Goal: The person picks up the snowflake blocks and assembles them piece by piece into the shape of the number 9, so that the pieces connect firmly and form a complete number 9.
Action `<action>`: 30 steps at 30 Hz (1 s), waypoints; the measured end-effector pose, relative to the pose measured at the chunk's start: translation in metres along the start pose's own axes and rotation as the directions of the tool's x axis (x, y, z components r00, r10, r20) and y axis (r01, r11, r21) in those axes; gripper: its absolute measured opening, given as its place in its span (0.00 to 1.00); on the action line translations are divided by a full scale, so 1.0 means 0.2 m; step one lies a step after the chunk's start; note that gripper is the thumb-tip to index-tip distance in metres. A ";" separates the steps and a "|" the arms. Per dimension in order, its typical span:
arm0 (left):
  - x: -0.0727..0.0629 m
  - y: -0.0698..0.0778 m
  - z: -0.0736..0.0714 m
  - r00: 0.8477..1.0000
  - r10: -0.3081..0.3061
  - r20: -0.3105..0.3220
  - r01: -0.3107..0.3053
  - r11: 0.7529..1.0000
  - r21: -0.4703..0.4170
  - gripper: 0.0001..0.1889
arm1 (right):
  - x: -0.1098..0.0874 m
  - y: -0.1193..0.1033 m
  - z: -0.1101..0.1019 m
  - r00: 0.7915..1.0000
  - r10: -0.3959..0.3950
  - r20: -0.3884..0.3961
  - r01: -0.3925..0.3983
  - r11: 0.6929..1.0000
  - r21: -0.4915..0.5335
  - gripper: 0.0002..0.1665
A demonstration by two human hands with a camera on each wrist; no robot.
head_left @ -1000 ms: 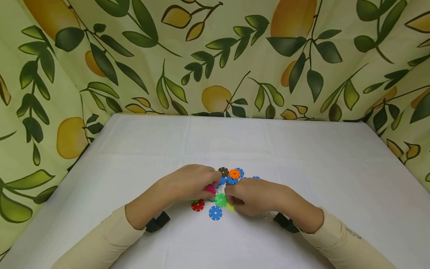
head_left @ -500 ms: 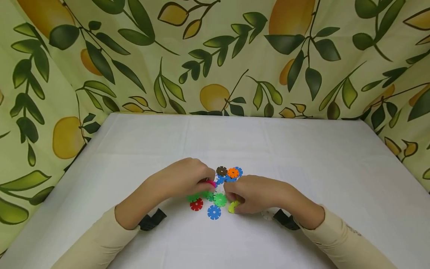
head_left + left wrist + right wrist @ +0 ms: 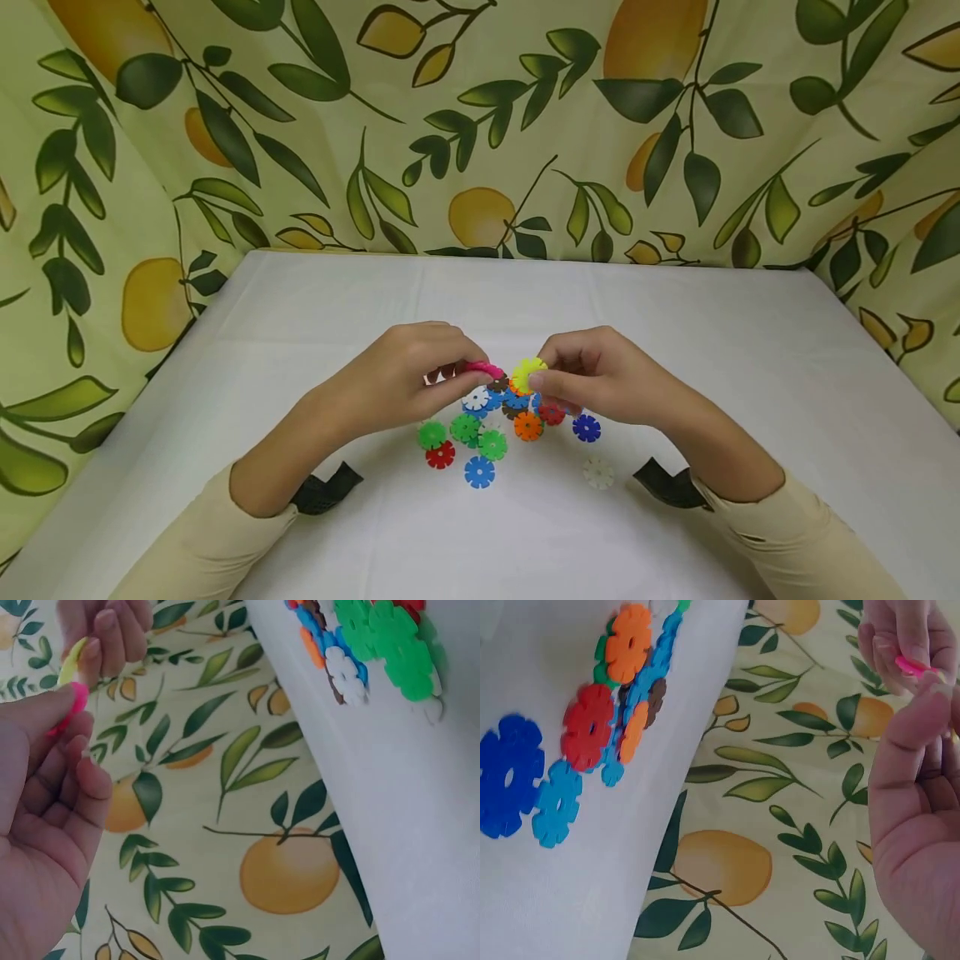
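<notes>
Notched plastic discs, each with a small centre hole, are what the hands handle. My left hand (image 3: 420,375) pinches a pink disc (image 3: 483,368) between thumb and fingers, its edge turned toward the head camera. Facing it, my right hand (image 3: 607,379) pinches a yellow disc (image 3: 528,377), tilted to show its flat side. Both discs are raised above the loose pile, a short gap apart in the head view. In the left wrist view the pink disc (image 3: 73,705) overlaps the yellow one (image 3: 71,661). In the right wrist view fingers hide most of the yellow disc.
Below the hands, several loose discs lie on the white table (image 3: 480,550), among them a green disc (image 3: 492,444), a red disc (image 3: 440,455) and an orange disc (image 3: 528,426). A dark blue disc (image 3: 587,428) and a white disc (image 3: 598,472) lie apart at right. Patterned cloth (image 3: 480,125) hangs behind.
Both hands have risen from the pile and moved away from the body, lifting the pink and yellow discs. More of the loose discs beneath are now uncovered.
</notes>
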State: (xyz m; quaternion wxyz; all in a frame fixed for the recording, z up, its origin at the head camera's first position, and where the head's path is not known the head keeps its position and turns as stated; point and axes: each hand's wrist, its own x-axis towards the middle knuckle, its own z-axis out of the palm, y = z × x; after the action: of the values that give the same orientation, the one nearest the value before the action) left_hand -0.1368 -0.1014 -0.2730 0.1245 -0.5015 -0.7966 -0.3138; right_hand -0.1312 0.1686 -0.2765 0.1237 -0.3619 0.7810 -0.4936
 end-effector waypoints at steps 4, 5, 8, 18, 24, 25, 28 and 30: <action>0.01 0.02 0.01 0.996 0.067 -0.065 -0.067 0.998 -0.004 0.06 | -0.01 -0.02 0.00 1.000 0.007 0.012 -0.008 0.997 0.081 0.15; 0.01 0.02 0.01 0.994 0.083 -0.076 -0.083 0.997 -0.003 0.06 | -0.02 -0.02 0.00 1.000 0.002 0.024 -0.005 0.994 0.106 0.15; 0.01 0.03 0.01 0.986 0.129 -0.110 -0.129 0.992 0.003 0.06 | -0.02 -0.03 0.00 0.998 -0.017 0.060 0.007 0.985 0.175 0.15; 0.01 0.05 0.03 0.959 0.255 -0.126 -0.242 0.964 0.107 0.08 | -0.02 -0.05 0.02 0.996 -0.049 0.079 0.026 0.964 0.263 0.16; 0.00 0.08 0.04 0.939 0.313 -0.145 -0.282 0.938 0.201 0.07 | -0.03 -0.06 0.04 0.996 -0.059 0.066 0.041 0.968 0.248 0.18; 0.00 0.09 0.05 0.935 0.322 -0.149 -0.287 0.933 0.216 0.07 | -0.04 -0.06 0.05 0.996 -0.066 0.065 0.047 0.966 0.253 0.18; -0.01 0.11 0.05 0.927 0.338 -0.163 -0.293 0.923 0.248 0.05 | -0.04 -0.08 0.06 0.995 -0.081 0.064 0.061 0.961 0.270 0.18; -0.01 0.13 0.06 0.921 0.348 -0.175 -0.293 0.915 0.278 0.02 | -0.04 -0.09 0.07 0.994 -0.087 0.061 0.066 0.958 0.279 0.18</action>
State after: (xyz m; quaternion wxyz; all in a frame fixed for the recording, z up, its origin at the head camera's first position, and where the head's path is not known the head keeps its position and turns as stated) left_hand -0.1114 -0.0877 -0.2734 0.3236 -0.5686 -0.7168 -0.2411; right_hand -0.1097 0.1604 -0.2699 0.1821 -0.3888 0.6849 -0.5887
